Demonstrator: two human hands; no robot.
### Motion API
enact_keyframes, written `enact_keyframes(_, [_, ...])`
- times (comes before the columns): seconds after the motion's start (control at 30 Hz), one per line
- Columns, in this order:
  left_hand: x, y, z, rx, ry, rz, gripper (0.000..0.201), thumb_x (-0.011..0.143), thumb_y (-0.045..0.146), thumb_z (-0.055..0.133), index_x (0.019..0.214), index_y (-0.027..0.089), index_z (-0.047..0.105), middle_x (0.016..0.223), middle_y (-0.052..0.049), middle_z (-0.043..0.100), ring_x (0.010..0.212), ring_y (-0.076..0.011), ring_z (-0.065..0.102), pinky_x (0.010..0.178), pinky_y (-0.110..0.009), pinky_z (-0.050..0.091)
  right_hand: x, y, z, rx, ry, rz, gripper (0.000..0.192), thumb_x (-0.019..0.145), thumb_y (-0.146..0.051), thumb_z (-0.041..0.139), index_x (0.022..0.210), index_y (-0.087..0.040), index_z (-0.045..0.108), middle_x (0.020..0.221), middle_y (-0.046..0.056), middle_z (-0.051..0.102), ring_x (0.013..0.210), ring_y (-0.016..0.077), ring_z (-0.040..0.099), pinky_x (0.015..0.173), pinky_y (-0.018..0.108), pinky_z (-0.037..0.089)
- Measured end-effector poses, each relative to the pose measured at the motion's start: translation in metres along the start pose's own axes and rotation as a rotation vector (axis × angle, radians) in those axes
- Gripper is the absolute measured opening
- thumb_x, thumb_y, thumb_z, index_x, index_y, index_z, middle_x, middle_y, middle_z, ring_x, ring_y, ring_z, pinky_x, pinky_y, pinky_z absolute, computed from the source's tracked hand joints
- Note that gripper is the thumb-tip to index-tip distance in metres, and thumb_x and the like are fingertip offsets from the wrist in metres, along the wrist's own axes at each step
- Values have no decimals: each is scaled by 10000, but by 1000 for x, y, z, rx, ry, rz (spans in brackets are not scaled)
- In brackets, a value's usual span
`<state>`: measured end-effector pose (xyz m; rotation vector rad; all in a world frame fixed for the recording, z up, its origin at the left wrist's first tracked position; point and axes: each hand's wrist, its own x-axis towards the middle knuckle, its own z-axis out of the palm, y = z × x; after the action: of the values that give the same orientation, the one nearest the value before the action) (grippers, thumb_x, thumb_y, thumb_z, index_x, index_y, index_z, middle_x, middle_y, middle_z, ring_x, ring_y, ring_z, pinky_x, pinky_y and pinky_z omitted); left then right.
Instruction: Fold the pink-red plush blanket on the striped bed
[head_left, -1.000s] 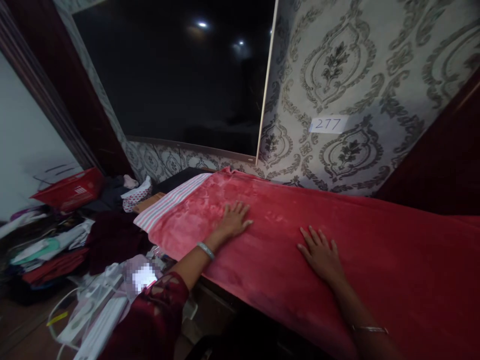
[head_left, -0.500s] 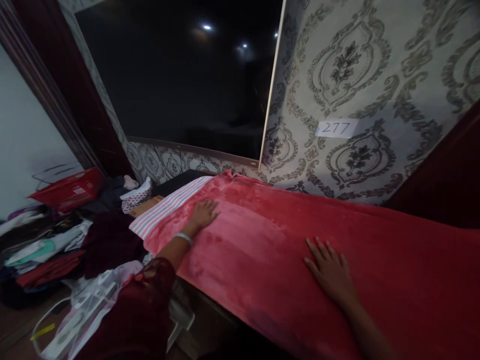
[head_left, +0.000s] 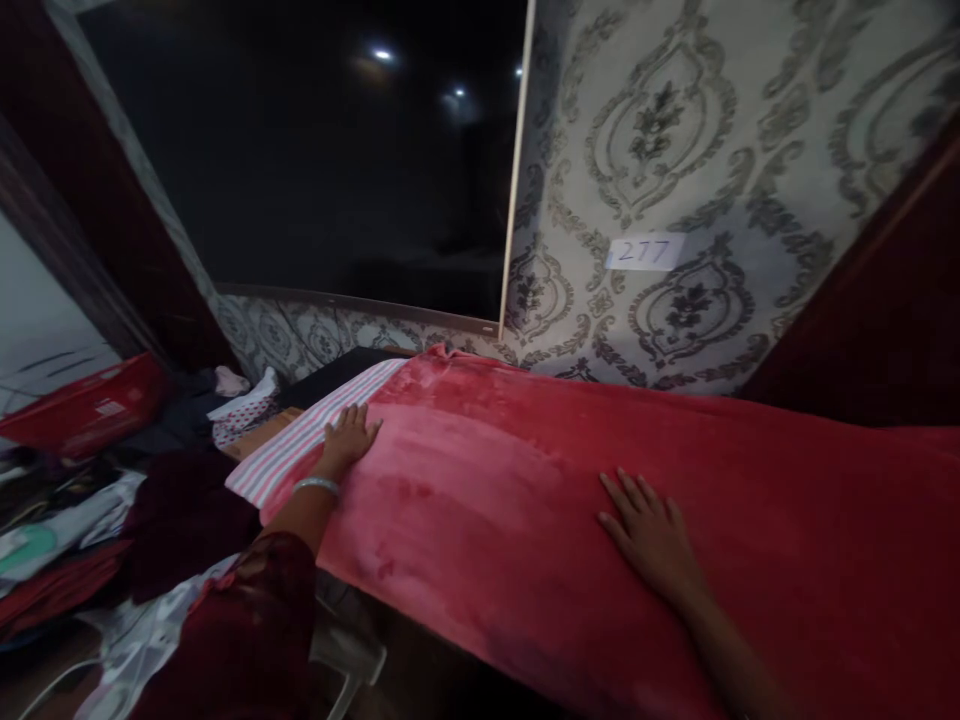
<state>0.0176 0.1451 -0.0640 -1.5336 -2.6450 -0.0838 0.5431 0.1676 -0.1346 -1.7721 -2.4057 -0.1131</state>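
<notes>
A red plush blanket [head_left: 480, 500] is spread over a long raised surface in front of me. At its left end a striped cloth [head_left: 300, 435] in white, pink and grey shows from under the blanket. My left hand [head_left: 350, 437] lies flat on the blanket near that striped edge, fingers spread. Further right, my right hand [head_left: 651, 530] rests palm down on the blanket, its fingers apart. Neither hand holds anything. What lies beneath the blanket is hidden.
A large television [head_left: 322, 150] hangs on the patterned wall [head_left: 660, 120], with a paper label [head_left: 645, 251] beside it. To the left are heaped clothes [head_left: 180, 510] and a red bag [head_left: 90, 410]. A white plastic stool [head_left: 349, 645] stands below the blanket's near edge.
My left hand has slid left across the blanket towards the striped cloth. My right hand stays in about the same place. The view has shifted slightly.
</notes>
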Motion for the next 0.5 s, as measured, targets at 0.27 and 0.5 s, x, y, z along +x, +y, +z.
enact_keyframes(0.27, [-24, 52, -46, -11, 33, 287, 434, 924, 399, 643, 1292, 176, 581, 1313, -104, 594, 1130, -264, 614, 940, -490, 546, -2, -14, -30, 80, -54, 35, 599, 1007, -487, 355, 1574, -296, 326, 1662, 55, 250, 1527, 286, 214, 1216, 573, 156])
enact_keyframes(0.5, [-81, 195, -11, -90, -41, 719, 568, 1002, 464, 422, 1515, 223, 412, 1621, -132, 345, 1510, -278, 281, 1218, -541, 241, -1, -15, -35, 112, -49, 17, 600, 1009, -483, 357, 1575, -287, 326, 1660, 67, 256, 1528, 288, 203, 1210, 568, 148])
